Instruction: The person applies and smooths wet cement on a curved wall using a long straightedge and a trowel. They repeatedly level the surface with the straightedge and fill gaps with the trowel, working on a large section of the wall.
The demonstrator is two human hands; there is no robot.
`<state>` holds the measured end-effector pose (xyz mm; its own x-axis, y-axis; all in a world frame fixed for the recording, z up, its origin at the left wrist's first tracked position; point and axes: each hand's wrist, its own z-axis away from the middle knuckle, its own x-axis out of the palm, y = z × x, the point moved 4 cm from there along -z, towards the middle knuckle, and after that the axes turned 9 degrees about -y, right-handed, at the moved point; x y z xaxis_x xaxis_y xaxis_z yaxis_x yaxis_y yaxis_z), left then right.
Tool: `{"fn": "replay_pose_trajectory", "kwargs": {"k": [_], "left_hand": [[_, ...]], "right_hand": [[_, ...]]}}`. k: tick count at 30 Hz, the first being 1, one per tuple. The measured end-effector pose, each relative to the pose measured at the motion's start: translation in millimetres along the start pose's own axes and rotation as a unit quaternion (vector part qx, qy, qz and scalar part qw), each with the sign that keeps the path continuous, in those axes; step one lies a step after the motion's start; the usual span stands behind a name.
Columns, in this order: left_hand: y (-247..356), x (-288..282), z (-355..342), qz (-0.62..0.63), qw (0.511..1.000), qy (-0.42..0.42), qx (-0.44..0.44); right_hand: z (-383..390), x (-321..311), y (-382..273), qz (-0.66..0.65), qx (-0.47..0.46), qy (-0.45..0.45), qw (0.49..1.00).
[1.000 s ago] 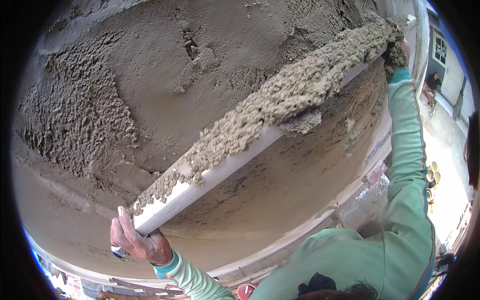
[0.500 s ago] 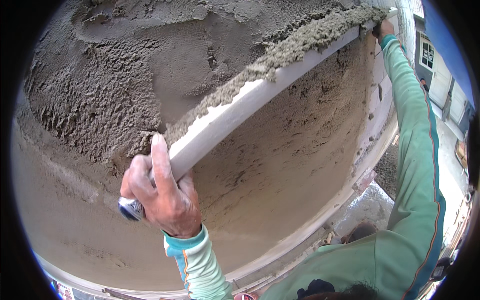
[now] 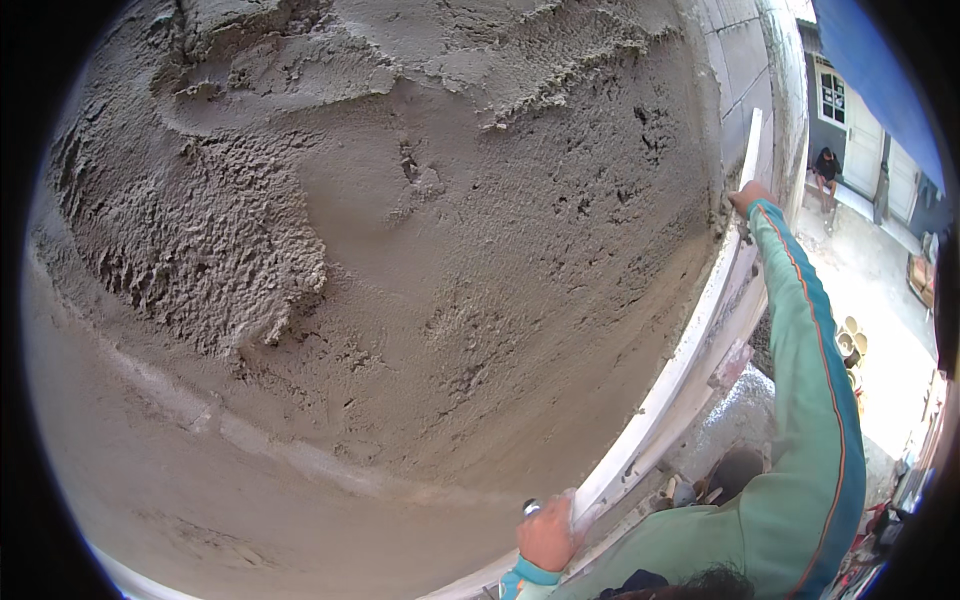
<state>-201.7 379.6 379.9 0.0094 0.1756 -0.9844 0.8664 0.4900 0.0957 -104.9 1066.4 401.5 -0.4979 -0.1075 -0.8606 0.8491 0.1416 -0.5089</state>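
A long white plastering straightedge (image 3: 690, 350) runs along the right-hand edge of the mortar-covered wall (image 3: 480, 270). My left hand (image 3: 548, 538) is closed around its lower, near end. Beside the thumb side of that hand shows a small silver and dark object (image 3: 531, 507), too small to name. With the arm stretched far forward, my right hand (image 3: 750, 196) grips the straightedge toward its upper end. The wet mortar is rough and ridged at the upper left and flatter through the middle.
Pale blocks (image 3: 745, 60) show beyond the mortar's right edge. A dark bucket (image 3: 735, 475) stands below, near my body. Farther right, a person in dark clothes (image 3: 826, 170) sits by a white door (image 3: 862, 150). Several round tan items (image 3: 851, 342) lie on the bright ground.
Both hands have swung the straightedge from a slant across the wall to its right edge. My left hand moved right and down. The thick mortar on its edge is gone.
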Motion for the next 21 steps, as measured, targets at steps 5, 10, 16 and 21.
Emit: {"fn": "replay_pose_trajectory", "kwargs": {"k": [5,10,16,21], "left_hand": [[-33.8,5.1,16.6,-0.051,0.991,0.121,0.023],[-101.6,-44.7,61.7,-0.152,0.965,0.200,-0.075],[-177.5,-142.9,111.9,-0.268,0.891,0.353,-0.100],[-232.3,-206.0,137.6,-0.336,0.845,0.408,-0.083]], "right_hand": [[43.0,30.7,19.4,-0.118,-0.020,-0.018,0.993],[124.5,46.5,-9.6,-0.443,-0.077,0.054,0.892],[231.6,19.7,-127.5,-0.609,-0.191,0.075,0.766],[293.5,-13.5,-209.9,-0.714,-0.267,0.084,0.642]]}}
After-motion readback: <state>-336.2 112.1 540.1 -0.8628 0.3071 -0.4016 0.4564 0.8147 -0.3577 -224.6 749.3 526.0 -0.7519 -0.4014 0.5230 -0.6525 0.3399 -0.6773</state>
